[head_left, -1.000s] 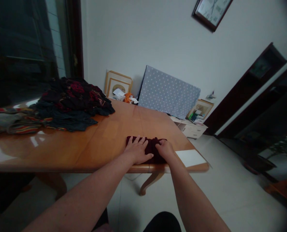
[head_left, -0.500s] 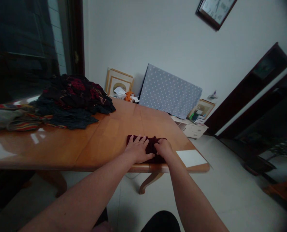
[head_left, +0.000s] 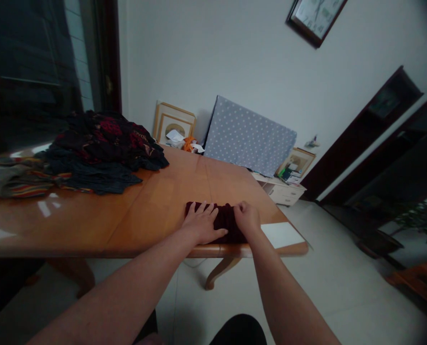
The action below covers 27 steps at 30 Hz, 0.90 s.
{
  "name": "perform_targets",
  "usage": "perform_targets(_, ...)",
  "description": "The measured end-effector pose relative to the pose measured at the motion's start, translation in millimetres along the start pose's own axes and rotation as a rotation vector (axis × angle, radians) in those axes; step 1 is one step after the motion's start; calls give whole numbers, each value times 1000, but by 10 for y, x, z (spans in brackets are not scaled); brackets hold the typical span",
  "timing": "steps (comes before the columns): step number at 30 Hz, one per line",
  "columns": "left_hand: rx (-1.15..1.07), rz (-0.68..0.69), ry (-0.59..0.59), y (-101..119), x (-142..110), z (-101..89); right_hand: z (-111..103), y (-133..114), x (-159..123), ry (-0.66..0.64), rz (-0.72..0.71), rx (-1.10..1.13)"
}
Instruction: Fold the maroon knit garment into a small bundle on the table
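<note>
Dark red cloth lay in folds at the near edge of the wooden table, beneath the left hand, its fingers spread flat. The right hand was curled at the cloth's right end; whether it pinched fabric could not be told. The material appeared soft, light and limp, best held by an edge. Both hands hid much of its outline. Beyond, individual garments in the dark clothes pile were indistinct.

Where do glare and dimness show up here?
Head view: white glare at the left on the table; head view: dim light, so the maroon cloth shows little detail; head view: black shading in the upper right corner.
</note>
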State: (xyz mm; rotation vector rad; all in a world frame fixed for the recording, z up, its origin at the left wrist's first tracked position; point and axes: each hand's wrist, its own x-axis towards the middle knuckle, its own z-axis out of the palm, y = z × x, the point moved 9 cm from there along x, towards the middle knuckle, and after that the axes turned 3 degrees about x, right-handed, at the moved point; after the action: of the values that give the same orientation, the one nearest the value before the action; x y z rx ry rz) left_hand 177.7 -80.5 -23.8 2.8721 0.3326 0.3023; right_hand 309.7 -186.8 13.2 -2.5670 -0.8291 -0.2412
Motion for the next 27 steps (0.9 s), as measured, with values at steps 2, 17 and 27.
perform_targets(2,3,0,-4,1,0,4,28,-115,-29,23,-130,-36)
perform_targets(17,31,-1,-39,12,5,47,637,-119,-128,-294,-186,-225)
perform_targets(27,55,6,-67,23,-12,46,597,-130,-147,-301,-183,-221)
